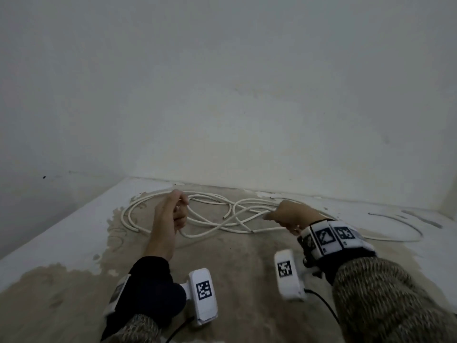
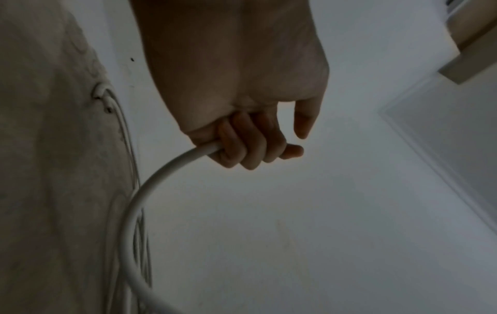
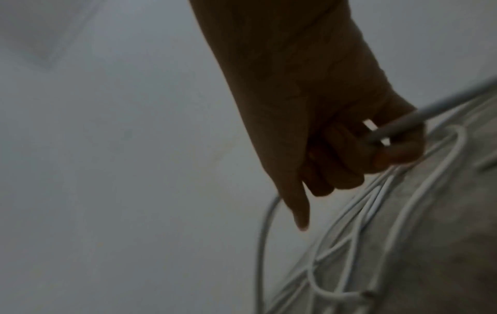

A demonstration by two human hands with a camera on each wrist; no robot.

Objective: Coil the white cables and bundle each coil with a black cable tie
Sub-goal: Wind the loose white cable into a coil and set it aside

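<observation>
Your left hand (image 1: pixel 173 211) grips a white cable (image 1: pixel 210 225) in curled fingers. Your right hand (image 1: pixel 293 215) curls round another strand above the loose tangle on the floor (image 1: pixel 235 268).

No words, brand names or numbers can be read anywhere here. The only signs are black-and-white square code markers, patterns rather than letters. One sits on the white box (image 1: pixel 203 295) strapped by the left wrist, another on the white box (image 1: pixel 286 273) by the right wrist. The white band (image 1: pixel 331 237) round the right wrist carries more of them side by side, one showing a blocky pattern and one a slanted shape. Small dark marks below those squares are too tiny to make out. Both wrist views show no writing.
</observation>
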